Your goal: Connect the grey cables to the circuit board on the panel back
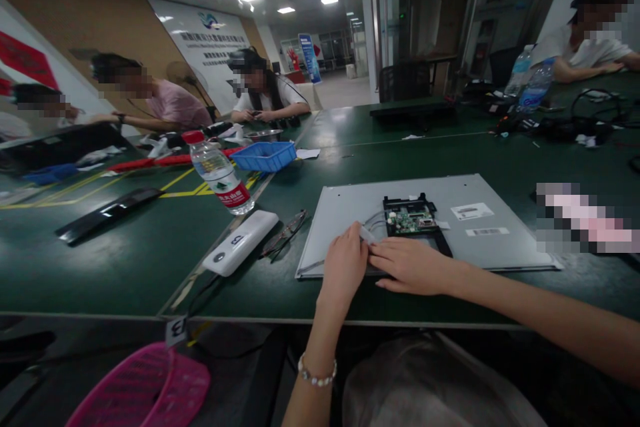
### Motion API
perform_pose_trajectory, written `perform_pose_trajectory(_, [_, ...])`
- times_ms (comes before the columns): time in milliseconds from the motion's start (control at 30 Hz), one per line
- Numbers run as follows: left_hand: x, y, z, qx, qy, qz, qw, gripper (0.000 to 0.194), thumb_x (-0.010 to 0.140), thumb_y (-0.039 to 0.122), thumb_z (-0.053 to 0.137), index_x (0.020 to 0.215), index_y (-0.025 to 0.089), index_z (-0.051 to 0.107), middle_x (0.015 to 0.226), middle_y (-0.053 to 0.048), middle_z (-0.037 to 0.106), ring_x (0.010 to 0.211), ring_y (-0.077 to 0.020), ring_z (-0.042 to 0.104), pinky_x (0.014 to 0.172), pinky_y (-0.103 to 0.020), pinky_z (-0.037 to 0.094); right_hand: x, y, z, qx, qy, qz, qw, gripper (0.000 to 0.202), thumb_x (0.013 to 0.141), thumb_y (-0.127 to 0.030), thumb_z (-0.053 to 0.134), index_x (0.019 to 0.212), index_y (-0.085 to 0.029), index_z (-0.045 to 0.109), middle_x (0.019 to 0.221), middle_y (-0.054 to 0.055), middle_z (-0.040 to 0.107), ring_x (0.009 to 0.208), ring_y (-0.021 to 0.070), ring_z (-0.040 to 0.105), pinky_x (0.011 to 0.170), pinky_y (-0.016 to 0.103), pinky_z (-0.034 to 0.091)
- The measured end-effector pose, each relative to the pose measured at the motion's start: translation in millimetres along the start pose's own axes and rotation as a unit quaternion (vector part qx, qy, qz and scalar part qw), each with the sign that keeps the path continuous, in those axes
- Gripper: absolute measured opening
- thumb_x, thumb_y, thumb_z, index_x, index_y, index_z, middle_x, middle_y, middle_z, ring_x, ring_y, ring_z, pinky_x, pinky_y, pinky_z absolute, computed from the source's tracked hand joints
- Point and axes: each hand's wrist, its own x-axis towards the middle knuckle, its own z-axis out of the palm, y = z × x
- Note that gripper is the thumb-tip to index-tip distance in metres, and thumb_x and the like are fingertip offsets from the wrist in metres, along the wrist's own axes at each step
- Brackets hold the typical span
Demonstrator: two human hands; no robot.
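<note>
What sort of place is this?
Probably an electronics workroom or office: a circuit board sits on a flat grey panel, other people sit along the green tables, with a large sign behind some of them.

smooth metal-looking panel (340, 210), paper-like label (471, 211), matt plastic-looking bracket (443, 245), smooth plastic power bank (247, 240), glossy tabletop (430, 155)

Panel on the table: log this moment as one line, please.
left hand: over panel, at pale piece | right hand: beside left, at pale piece | board: on panel, beyond hands | bottle: capped
</note>
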Motion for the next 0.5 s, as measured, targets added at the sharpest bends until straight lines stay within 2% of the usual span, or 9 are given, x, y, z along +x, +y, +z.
perform_pose_trajectory(200, [1, 8, 4.3, -0.005, 0.003, -0.035, 0.999, 0.033, 0.091, 0.010, 0.041, 0.123, 0.010, 0.046, 0.111, -0.014, 0.064, 0.104, -0.0231, 0.062, 0.090, -0.034, 0.046, 0, 4, 6, -0.006, 0.019, 0.000, 1.000, 0.025, 0.091, -0.027, 0.049, 0.102, -0.010, 0.063, 0.107, 0.015, 0.066, 0.099, 0.0230, 0.059, 0.093, 0.037, 0.044])
perform_pose_trajectory(367, [-5, 1, 16.2, -0.042, 0.044, -0.002, 0.998, 0.035, 0.091, 0.012, 0.041, 0.127, 0.010, 0.042, 0.124, -0.016, 0.058, 0.117, -0.0242, 0.054, 0.100, -0.040, 0.041, -1, 6, 6, 0.008, 0.041, 0.002, 0.999, 0.022, 0.093, -0.023, 0.044, 0.097, -0.014, 0.064, 0.101, 0.011, 0.068, 0.093, 0.0201, 0.061, 0.088, 0.034, 0.046])
perform_pose_trajectory(500, [-10, 0, 18.8, -0.048, 0.065, 0.014, 0.997, 0.031, 0.090, 0.009, 0.040, 0.121, 0.011, 0.044, 0.129, -0.018, 0.052, 0.122, -0.0255, 0.050, 0.102, -0.043, 0.041, -2, 6, 6, 0.007, 0.053, 0.003, 0.999, 0.021, 0.093, -0.020, 0.045, 0.094, -0.014, 0.065, 0.097, 0.011, 0.069, 0.089, 0.0195, 0.062, 0.084, 0.034, 0.047])
